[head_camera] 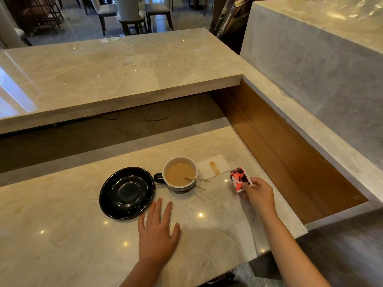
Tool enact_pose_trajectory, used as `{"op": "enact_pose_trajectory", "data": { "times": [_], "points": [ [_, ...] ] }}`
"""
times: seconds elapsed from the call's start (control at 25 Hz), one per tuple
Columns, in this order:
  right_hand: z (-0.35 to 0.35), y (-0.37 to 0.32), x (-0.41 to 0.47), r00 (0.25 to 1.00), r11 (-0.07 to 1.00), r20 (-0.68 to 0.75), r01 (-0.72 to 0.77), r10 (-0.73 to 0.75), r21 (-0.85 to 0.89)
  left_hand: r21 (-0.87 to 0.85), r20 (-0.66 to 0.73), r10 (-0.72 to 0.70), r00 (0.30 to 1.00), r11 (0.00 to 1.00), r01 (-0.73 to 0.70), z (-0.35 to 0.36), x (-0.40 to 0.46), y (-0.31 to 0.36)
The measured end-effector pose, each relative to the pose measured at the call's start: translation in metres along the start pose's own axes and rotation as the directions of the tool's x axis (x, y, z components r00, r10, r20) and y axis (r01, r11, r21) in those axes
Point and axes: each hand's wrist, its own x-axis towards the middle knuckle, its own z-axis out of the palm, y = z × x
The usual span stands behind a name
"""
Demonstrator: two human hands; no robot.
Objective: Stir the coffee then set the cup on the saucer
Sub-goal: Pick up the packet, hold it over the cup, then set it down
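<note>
**Packet down first, then stir**

Black saucer (126, 193) empty, on the marble counter (62, 235), just left of the flat left hand (157, 230). Left hand spread palm-down, fingers open, holding nothing. Just beyond its fingertips: white cup (179, 171) full of milky coffee, dark handle turned toward the saucer, not yet on it. Wooden stirrer (196, 179) leaning in the cup, free end pointing toward the right hand (258, 193). Stained napkin (213, 166) past the cup. Right hand pinched closed on a red-and-black sachet (240, 179), well clear of the stirrer.

Probably best: drop the sachet beside the napkin, pinch the stirrer near its free end, steady the cup by the handle with the left, stir in small slow circles off the rim to avoid slopping.
</note>
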Motion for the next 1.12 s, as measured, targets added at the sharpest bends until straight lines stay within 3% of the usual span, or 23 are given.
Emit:
{"op": "enact_pose_trajectory", "data": {
  "times": [0.16,0.28,0.44,0.64,0.76,0.88,1.12],
  "points": [
    [0.007,-0.023,-0.021,0.995,0.907,0.099,-0.029,-0.015,0.421,-0.013,-0.010,0.002,1.000,1.000,-0.002,0.001,0.000,0.000],
    [0.017,-0.038,-0.027,0.988,0.859,0.148,-0.033,-0.050,0.511,-0.006,-0.014,0.010,1.000,1.000,-0.010,0.001,-0.001,-0.001],
    [0.032,-0.061,-0.020,0.972,0.923,0.206,0.025,-0.112,0.385,0.004,-0.009,0.015,1.000,1.000,-0.015,0.000,0.000,-0.002],
    [0.055,-0.088,-0.013,0.916,0.950,0.255,0.310,-0.311,0.044,-0.007,-0.009,0.015,1.000,1.000,-0.015,-0.001,0.000,-0.002],
    [0.069,-0.096,-0.009,0.837,0.836,0.294,0.521,-0.462,-0.171,-0.016,-0.003,0.007,1.000,1.000,-0.007,0.000,0.000,-0.002],
    [0.079,-0.096,-0.004,0.715,0.640,0.362,0.698,-0.598,-0.320,-0.010,0.012,0.003,1.000,1.000,-0.003,0.001,0.001,-0.003],
    [0.085,-0.101,-0.001,0.506,0.364,0.500,0.860,-0.703,-0.358,-0.017,-0.007,0.005,1.000,1.000,-0.006,0.001,0.001,-0.002]
  ]
}}
